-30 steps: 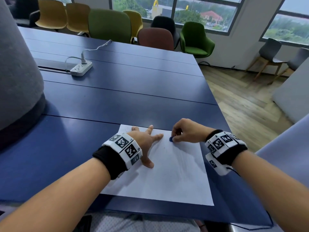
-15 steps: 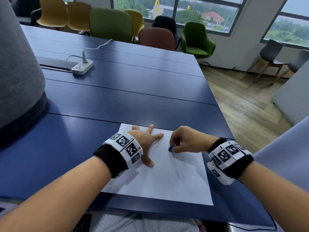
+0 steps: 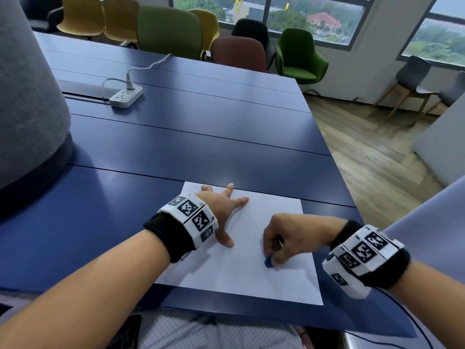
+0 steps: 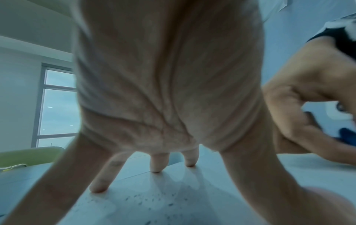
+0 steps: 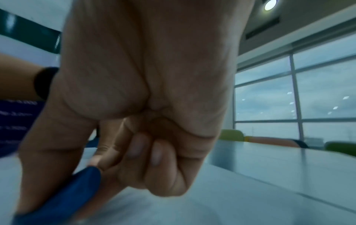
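Note:
A white sheet of paper lies near the front edge of the dark blue table. My left hand rests on the sheet's upper left part with fingers spread straight, fingertips pressing down on the paper. My right hand is curled over the sheet's right side and pinches a small blue object that touches the paper. The right wrist view shows the blue object held between thumb and forefinger, the other fingers folded in. Small dark specks dot the paper by the left hand.
A white power strip with its cable lies at the table's far left. A big grey rounded object stands at the left. Yellow, green, brown and black chairs line the far side. The table's right edge drops to a wooden floor.
My right hand has moved with the blue object toward me and slightly right across the paper, from near its top middle. The left hand has stayed put.

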The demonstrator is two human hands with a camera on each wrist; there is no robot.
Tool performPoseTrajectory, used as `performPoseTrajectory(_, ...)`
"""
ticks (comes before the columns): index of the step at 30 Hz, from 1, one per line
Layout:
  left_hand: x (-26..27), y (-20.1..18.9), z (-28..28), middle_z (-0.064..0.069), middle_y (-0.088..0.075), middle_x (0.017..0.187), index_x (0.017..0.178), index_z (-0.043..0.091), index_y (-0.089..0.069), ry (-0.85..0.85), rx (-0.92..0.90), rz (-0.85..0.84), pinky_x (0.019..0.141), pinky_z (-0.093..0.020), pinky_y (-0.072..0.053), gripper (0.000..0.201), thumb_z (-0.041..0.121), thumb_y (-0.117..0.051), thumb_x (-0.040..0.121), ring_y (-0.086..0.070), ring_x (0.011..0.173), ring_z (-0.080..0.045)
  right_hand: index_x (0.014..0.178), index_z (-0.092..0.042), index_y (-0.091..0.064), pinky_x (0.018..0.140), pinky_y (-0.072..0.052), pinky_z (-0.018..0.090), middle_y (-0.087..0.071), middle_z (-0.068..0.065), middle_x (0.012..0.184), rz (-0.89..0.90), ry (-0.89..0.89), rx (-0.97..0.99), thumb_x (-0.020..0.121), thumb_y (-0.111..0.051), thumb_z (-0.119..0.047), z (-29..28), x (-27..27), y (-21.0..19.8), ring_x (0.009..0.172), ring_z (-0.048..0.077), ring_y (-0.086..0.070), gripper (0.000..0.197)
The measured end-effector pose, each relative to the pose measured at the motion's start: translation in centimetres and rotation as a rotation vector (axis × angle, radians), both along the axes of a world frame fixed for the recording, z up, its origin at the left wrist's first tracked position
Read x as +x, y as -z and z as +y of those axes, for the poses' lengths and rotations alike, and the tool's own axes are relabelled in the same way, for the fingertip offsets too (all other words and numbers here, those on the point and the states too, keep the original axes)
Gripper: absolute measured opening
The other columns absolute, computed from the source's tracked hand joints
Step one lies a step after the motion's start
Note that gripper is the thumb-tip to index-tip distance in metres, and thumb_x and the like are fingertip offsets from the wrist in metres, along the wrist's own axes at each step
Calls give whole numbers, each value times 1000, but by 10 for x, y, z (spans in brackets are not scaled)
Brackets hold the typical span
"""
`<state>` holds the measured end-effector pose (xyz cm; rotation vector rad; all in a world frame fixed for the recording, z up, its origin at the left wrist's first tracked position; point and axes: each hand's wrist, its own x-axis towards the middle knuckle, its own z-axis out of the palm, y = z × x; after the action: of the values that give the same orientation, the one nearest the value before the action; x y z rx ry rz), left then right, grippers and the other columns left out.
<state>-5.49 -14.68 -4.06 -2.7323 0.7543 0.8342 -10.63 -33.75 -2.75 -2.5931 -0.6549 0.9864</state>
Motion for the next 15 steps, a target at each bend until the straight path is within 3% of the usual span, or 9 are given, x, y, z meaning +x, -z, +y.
performPoseTrajectory(3, -1, 1, -1, 3, 15, 164, 153, 46, 7, 1, -2, 3, 107, -58, -36, 120, 61, -78, 70, -7, 143, -55, 85, -17, -73, 58, -44, 19, -68, -2, 76, -155, 101, 26, 78, -75, -25, -8, 7, 3, 59, 6, -52, 11)
performPoseTrajectory(8, -2, 0, 0, 3, 14, 164, 153, 46, 7, 5, 3, -5, 106, -59, -38, 120, 60, -78, 70, -8, 143, -55, 88, -16, -74, 54, -39, 13, -64, -11, 69, 30, -21, -51, 77, -74, -20, -2, -5, -2, 55, 0, -51, 11)
performPoseTrajectory(11, -2, 0, 0, 4, 14, 164, 153, 46, 7, -1, -7, 6, 107, -58, -37, 120, 60, -78, 70, -7, 143, -54, 85, -17, -74, 55, -39, 13, -62, -10, 67, -174, 84, -38, 77, -75, -24, -7, 24, -3, 53, -1, -51, 11)
performPoseTrajectory(15, -1, 1, 0, 5, 15, 164, 153, 47, 8, -2, -13, 13, 108, -60, -35, 120, 60, -78, 70, -5, 143, -54, 80, -16, -72, 59, -43, 23, -59, -7, 68, -395, 247, 9, 79, -74, -24, -15, 56, 3, 56, 5, -50, 9)
